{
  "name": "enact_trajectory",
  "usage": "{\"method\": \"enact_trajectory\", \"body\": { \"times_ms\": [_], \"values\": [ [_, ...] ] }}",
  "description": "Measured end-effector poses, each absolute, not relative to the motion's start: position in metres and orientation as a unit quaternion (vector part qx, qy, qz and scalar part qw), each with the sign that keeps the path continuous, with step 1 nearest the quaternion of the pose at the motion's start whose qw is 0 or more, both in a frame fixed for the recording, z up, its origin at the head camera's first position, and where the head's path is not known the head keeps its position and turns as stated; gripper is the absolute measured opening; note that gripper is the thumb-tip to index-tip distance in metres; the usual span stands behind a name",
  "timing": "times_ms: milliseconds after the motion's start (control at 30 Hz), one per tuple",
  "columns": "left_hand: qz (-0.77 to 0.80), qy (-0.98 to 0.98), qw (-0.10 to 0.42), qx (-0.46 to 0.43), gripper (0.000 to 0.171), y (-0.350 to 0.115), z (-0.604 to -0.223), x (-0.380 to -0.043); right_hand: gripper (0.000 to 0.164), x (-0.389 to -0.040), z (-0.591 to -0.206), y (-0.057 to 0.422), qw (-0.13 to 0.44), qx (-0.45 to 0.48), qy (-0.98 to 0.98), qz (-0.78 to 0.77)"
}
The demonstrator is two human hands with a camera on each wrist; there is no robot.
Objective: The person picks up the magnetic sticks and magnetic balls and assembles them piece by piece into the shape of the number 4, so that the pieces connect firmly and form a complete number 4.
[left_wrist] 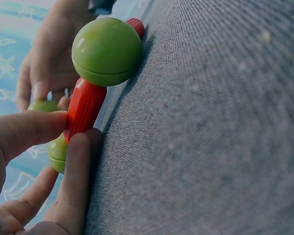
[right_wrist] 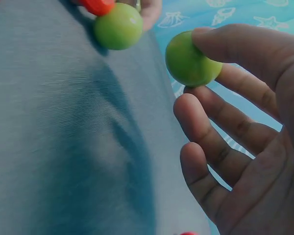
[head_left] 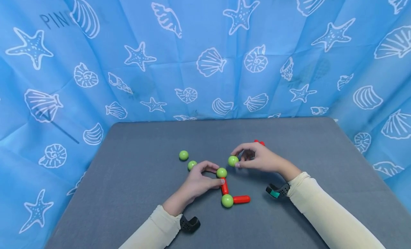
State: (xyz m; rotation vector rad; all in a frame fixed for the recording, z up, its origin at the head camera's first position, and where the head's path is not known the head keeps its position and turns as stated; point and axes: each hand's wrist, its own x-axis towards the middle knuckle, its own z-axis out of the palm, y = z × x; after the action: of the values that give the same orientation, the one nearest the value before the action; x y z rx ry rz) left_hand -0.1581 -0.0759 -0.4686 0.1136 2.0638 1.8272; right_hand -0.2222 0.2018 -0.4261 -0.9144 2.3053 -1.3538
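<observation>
Near the middle of the table, red rods and green balls form an L-shaped chain. My left hand (head_left: 196,183) pinches the upright red rod (left_wrist: 85,107) between thumb and fingers. A green ball (head_left: 221,172) sits at the rod's far end, by the left fingertips, and another green ball (head_left: 227,201) joins its near end to a second red rod (head_left: 241,199) pointing right. My right hand (head_left: 264,158) holds a separate green ball (right_wrist: 190,59) between thumb and fingers, above the table and apart from the chain.
Two loose green balls lie beyond my left hand: one farther back (head_left: 183,155) and one partly hidden (head_left: 192,164). Red pieces (head_left: 262,143) show behind my right hand, mostly covered. A blue shell-print curtain (head_left: 192,74) hangs around the grey table (head_left: 138,152).
</observation>
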Motion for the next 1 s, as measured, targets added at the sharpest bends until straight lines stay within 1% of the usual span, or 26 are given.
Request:
{"method": "enact_trajectory", "body": {
  "times_ms": [233, 500, 800, 1000],
  "values": [
    [0.660, 0.724, 0.194, 0.044, 0.045, -0.075, -0.469, -0.160, 0.028, -0.199, -0.439, 0.222, 0.175, -0.341, 0.794, -0.472],
    [0.666, 0.717, 0.202, 0.043, 0.044, -0.077, -0.468, -0.158, 0.027, -0.177, -0.443, 0.239, 0.215, -0.351, 0.782, -0.469],
    [0.667, 0.716, 0.201, 0.043, 0.045, -0.076, -0.467, -0.159, 0.026, -0.173, -0.442, 0.249, 0.233, -0.375, 0.768, -0.464],
    [0.659, 0.724, 0.201, 0.042, 0.045, -0.076, -0.466, -0.158, 0.026, -0.172, -0.441, 0.251, 0.265, -0.379, 0.758, -0.461]
  ]
}}
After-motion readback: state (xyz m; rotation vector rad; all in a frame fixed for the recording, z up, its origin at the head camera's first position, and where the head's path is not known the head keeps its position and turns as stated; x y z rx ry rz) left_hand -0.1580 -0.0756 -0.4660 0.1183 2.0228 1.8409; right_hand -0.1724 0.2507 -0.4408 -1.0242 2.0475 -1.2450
